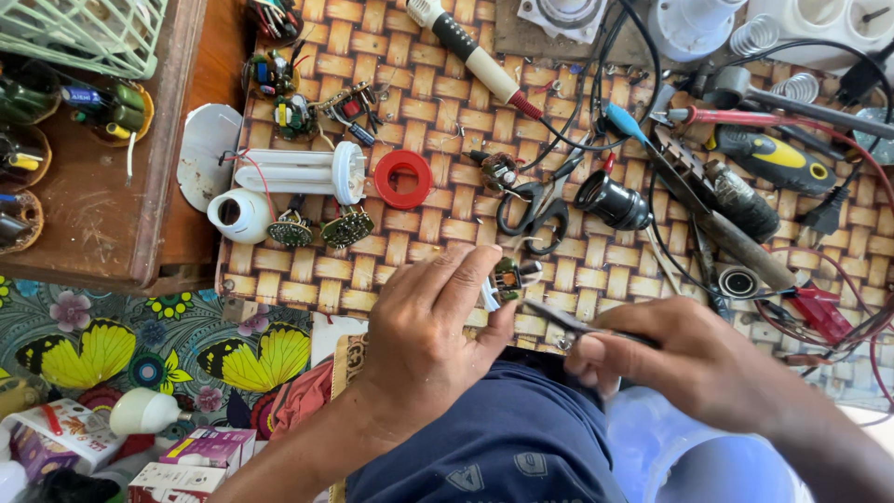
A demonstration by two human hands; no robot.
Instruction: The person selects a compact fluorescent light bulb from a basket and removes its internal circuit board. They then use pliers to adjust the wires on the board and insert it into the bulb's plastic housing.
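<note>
Several bulb parts lie along the left of the woven-pattern mat [391, 270] that covers the desk: a white plastic bulb base [238, 214], a glossy tubular fluorescent lamp [303, 172] with thin red leads, two small round circuit boards [321, 229] studded with components, and a matte red ring [402, 178]. Past the mat's left edge sit a worn brown wooden tray [102, 224] and, below it, a butterfly-printed cloth [140, 349].

Near the middle, the left hand [428, 326] pinches a small round circuit board [507, 278] between thumb and fingers, low over the front edge of the mat, just below black-handled scissors [533, 207]. The board is packed with tiny parts in green and yellow, with a shiny metal piece on its right.

The right hand [694, 363] is closed round a slim dark metal tool [559, 319], its tip just under the board; whether it touches cannot be told.

By the look of it, the step in hand is probing or working a joint on the held board. The next move calls for a steady left-hand pinch and fine, short motion of the tip among crowded components.

Further right lie a glossy black lamp socket [613, 203], a yellow-and-black screwdriver [775, 160], and tangled black and red wires [838, 307].
</note>
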